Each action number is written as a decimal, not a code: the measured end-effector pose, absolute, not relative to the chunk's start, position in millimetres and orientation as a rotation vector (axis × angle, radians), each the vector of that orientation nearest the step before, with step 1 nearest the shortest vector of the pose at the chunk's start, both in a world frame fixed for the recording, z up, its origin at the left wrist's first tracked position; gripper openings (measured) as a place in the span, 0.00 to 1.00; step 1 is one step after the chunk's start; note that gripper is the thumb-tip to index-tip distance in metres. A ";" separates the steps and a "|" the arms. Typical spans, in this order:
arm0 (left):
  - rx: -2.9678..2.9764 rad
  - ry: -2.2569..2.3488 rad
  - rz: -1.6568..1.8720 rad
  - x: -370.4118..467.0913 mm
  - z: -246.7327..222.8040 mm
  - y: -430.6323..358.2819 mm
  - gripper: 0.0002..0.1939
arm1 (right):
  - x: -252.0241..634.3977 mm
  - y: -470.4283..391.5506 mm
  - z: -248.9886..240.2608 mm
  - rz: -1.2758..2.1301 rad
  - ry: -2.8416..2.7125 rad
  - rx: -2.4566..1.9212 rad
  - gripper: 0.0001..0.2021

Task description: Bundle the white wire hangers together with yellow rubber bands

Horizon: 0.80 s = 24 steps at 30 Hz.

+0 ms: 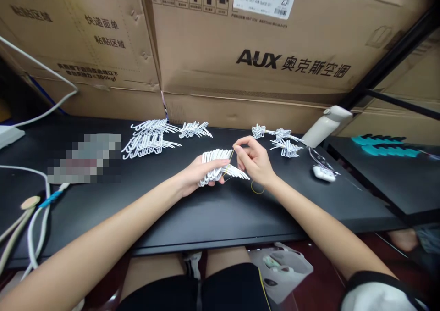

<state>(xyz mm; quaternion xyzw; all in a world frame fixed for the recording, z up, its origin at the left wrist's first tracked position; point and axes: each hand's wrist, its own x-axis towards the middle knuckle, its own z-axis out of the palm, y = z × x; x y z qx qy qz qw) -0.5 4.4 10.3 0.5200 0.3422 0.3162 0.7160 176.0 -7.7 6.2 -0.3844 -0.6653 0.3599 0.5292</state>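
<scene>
The bundle of white hooks (216, 166) sits above the table (220, 224), clamped between thumb and fingers of the left hand (202, 171). Just right of it, the right hand (253, 159) pinches a yellow rubber band (232, 155) stretched from the bundle. Farther off stand cardboard boxes (220, 86); a pale bottle (321, 130) leans far right.

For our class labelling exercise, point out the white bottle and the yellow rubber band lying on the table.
White plastic-looking bottle (320, 130): head view, middle of its body.
Thin yellow rubber band (257, 193): head view, lower edge of loop.
</scene>
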 end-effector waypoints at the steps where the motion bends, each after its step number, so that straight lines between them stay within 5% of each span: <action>1: 1.170 0.714 0.669 -0.4 11.1 2.8 0.14 | 174.1 -6.5 3.9 0.907 -1.554 -0.897 0.10; 13: 0.989 0.594 0.768 -4.4 6.5 4.2 0.15 | 179.5 2.0 8.8 1.608 -1.044 -0.793 0.07; 24: 1.090 0.604 0.814 -5.6 5.4 5.9 0.16 | 171.8 -14.5 12.4 1.139 -1.381 -0.777 0.12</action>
